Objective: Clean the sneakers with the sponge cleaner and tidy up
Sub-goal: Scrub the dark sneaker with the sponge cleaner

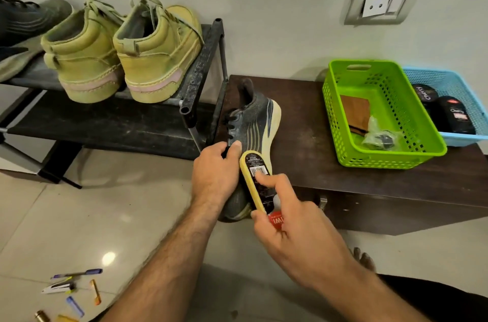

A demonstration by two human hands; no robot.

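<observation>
Left hand grip pinning grey sneaker on counter at 12 o'clock. Right hand gripping sponge cleaner. I'd rub sponge flat along midsole, short strokes, keeping shoe braced.

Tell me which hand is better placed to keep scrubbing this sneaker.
Right. The right hand already grips the sponge cleaner, pressed against the grey sneaker. The left hand holds the sneaker near its laces, so it likely best steadies it.

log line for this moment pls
left hand grips dark grey sneaker | right hand holds yellow oval sponge cleaner against it | on dark brown cabinet
</observation>
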